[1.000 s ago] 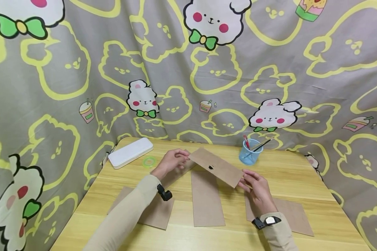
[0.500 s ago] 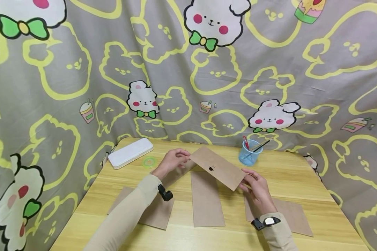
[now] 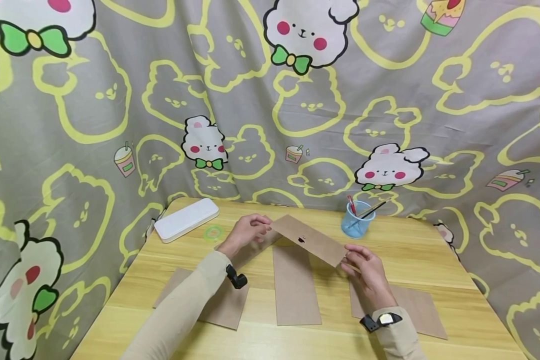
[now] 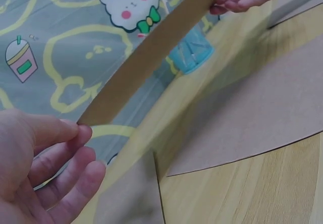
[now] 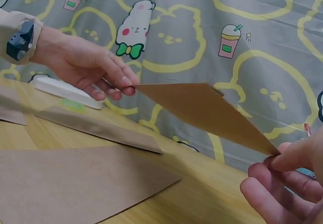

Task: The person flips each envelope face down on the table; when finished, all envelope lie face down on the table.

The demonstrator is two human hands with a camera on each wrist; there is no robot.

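Note:
Raised over the middle of the table, a thin brown cardboard sheet [image 3: 317, 240] with a small black mark on its upper face spans both hands. My left hand [image 3: 249, 231] pinches its far left corner between thumb and fingertip; the other fingers are loosely bent in the left wrist view. At the opposite end, my right hand [image 3: 369, 270] pinches the near right corner, thumb uppermost in the right wrist view. The sheet's plain underside [image 5: 202, 110] shows there. Beneath it lies another brown sheet [image 3: 297, 290], pointing toward the person.
More brown sheets lie at left [image 3: 225, 307], behind the left forearm [image 3: 256, 250] and at right [image 3: 420, 307]. A white case [image 3: 186, 220] and a green ring-shaped item [image 3: 213, 232] sit at back left. A blue mesh cup [image 3: 355, 225] with pens stands at back right, before a patterned curtain.
The held sheet tipped slightly toward the person half a second ago, then tilted back, its near edge now a little higher. Both hands stay at its corners.

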